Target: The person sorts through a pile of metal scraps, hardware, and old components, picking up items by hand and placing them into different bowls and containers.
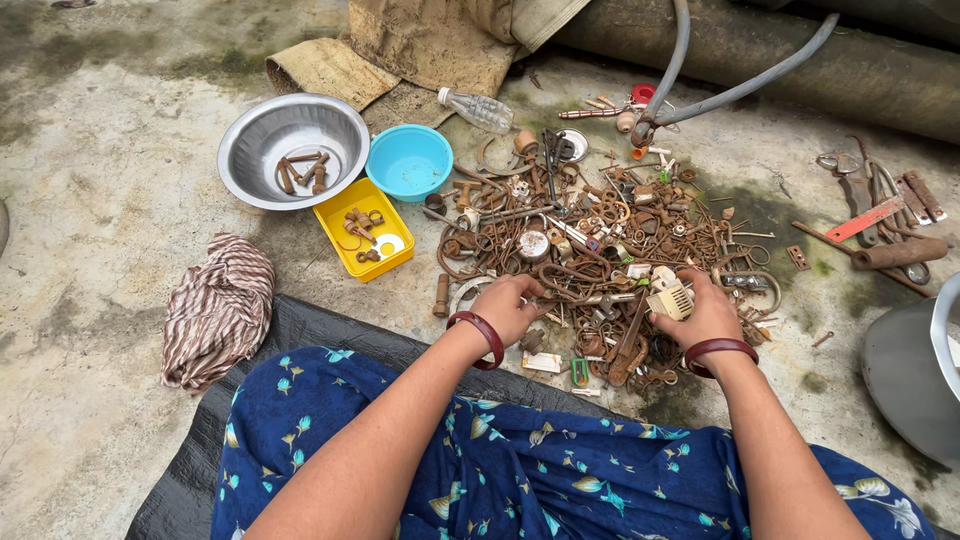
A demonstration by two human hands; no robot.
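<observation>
Left hand: lower centre of frame, fingers curled into the near edge of the rusty scrap pile; whether they grip a piece cannot be told.
Right hand: right of centre, fingers closed around a small cream plastic part.
Scrap pile: centre of frame, on the concrete floor.
Containers: steel bowl, blue bowl and yellow tray, upper left of the pile.
Striped cloth: left edge.

Clear plastic bottle lying beside blue bowl; label unreadable.
</observation>
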